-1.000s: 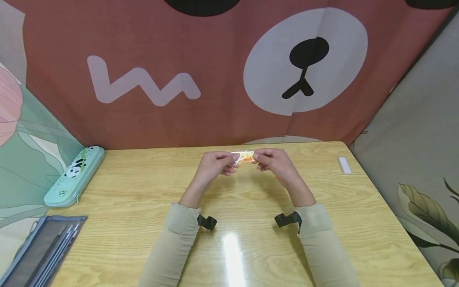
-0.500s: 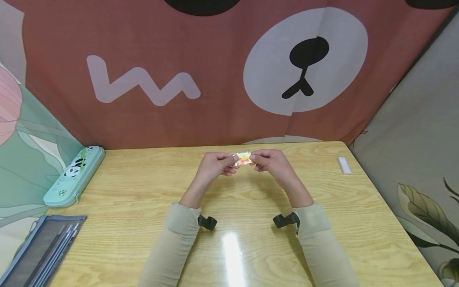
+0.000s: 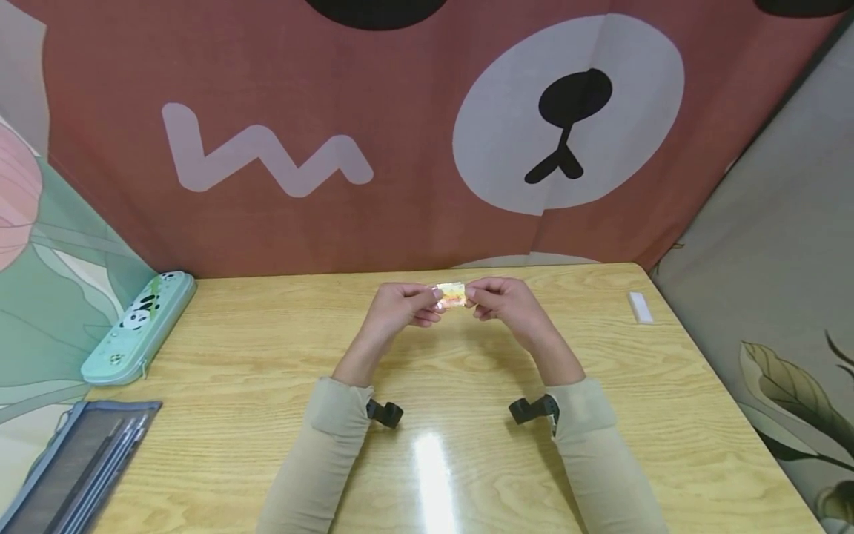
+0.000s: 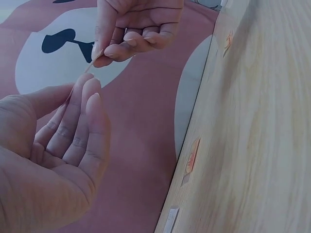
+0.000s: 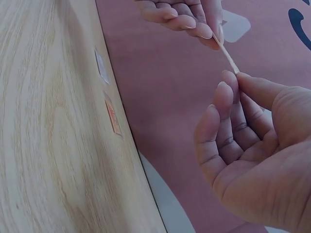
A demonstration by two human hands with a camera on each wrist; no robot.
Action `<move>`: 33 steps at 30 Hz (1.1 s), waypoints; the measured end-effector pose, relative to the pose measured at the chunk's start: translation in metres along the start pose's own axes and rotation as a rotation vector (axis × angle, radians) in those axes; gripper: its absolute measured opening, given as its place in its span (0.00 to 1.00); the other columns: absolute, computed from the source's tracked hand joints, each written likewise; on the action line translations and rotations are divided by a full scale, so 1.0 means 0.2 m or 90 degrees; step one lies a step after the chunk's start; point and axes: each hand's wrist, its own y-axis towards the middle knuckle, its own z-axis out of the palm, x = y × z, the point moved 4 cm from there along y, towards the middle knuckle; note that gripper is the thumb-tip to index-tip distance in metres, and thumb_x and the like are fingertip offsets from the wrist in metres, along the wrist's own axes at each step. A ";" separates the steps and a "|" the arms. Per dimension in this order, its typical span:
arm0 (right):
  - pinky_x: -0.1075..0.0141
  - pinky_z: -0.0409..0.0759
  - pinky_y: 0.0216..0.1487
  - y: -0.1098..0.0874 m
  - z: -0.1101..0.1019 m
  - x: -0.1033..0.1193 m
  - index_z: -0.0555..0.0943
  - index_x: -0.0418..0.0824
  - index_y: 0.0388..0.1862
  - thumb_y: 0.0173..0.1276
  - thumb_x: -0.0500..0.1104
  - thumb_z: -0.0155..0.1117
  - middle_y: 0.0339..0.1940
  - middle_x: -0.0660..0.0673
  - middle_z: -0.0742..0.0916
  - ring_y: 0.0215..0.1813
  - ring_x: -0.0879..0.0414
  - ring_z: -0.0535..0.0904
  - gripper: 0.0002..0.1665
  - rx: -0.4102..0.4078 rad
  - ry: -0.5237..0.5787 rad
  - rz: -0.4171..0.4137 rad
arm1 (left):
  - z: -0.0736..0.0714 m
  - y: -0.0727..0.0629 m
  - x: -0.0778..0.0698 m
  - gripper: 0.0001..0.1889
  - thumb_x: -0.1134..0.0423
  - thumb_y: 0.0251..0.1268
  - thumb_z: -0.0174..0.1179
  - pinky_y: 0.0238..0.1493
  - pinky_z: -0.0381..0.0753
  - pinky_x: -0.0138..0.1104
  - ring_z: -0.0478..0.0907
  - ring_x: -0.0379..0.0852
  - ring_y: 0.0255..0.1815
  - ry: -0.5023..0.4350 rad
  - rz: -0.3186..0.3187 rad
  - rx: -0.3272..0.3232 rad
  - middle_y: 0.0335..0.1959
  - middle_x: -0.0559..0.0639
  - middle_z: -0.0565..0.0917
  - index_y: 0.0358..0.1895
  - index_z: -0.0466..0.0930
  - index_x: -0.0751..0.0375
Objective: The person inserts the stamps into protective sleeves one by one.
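Note:
Near the back edge of the table, a small flat plastic packet (image 3: 452,294), shiny and printed yellow and orange, is stretched between both hands. My left hand (image 3: 400,305) pinches its left end between thumb and forefinger. Its right end is pinched the same way by my right hand (image 3: 505,302). Both wrist views show the packet as a thin strip, edge-on, held up above the table. Behind the hands, near the back edge, lie small flat orange-printed pieces (image 4: 192,158) and a whitish piece (image 5: 101,67); the hands hide these in the head view.
A mint pencil case (image 3: 140,326) with a panda print lies at the back left. In front of it is a mesh zip pouch (image 3: 93,460) holding several pencils. A small white block (image 3: 640,308) lies near the right edge. A printed cloth (image 3: 300,222) hangs behind the table.
The right hand has come slightly left and now pinches nearer the packet's end. The packet has tilted to show more of its printed face. Over the last half second almost nothing moves.

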 end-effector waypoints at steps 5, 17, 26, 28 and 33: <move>0.64 0.88 0.44 0.00 0.01 0.00 0.82 0.29 0.54 0.75 0.43 0.63 0.33 0.52 0.87 0.32 0.60 0.81 0.18 0.009 0.006 0.005 | 0.01 0.00 0.00 0.15 0.61 0.68 0.67 0.37 0.91 0.36 0.88 0.41 0.27 0.007 -0.004 0.017 0.31 0.56 0.91 0.48 0.87 0.71; 0.62 0.89 0.45 0.00 0.01 0.00 0.82 0.28 0.55 0.75 0.44 0.63 0.34 0.53 0.89 0.33 0.60 0.83 0.20 0.015 -0.004 0.006 | 0.01 -0.01 -0.01 0.18 0.60 0.68 0.67 0.36 0.90 0.34 0.87 0.40 0.26 0.001 -0.002 0.025 0.30 0.54 0.91 0.50 0.85 0.74; 0.67 0.88 0.42 0.00 0.02 0.00 0.81 0.27 0.54 0.76 0.42 0.62 0.33 0.53 0.88 0.32 0.60 0.83 0.18 0.031 0.009 0.005 | 0.00 0.00 0.00 0.14 0.62 0.68 0.67 0.34 0.91 0.34 0.87 0.40 0.26 -0.010 -0.001 0.015 0.27 0.52 0.90 0.47 0.87 0.71; 0.67 0.88 0.42 0.00 0.02 0.00 0.81 0.27 0.54 0.76 0.40 0.61 0.34 0.52 0.88 0.32 0.60 0.83 0.18 0.030 0.013 0.002 | 0.01 0.00 0.00 0.14 0.63 0.68 0.67 0.35 0.91 0.35 0.88 0.41 0.26 -0.013 0.000 0.012 0.29 0.54 0.90 0.48 0.87 0.71; 0.66 0.89 0.42 0.01 0.02 0.00 0.80 0.26 0.56 0.74 0.37 0.62 0.35 0.52 0.88 0.33 0.60 0.85 0.17 0.022 0.025 0.003 | 0.01 0.00 0.00 0.13 0.62 0.68 0.67 0.35 0.91 0.35 0.88 0.41 0.27 -0.012 0.002 0.011 0.34 0.60 0.91 0.48 0.87 0.69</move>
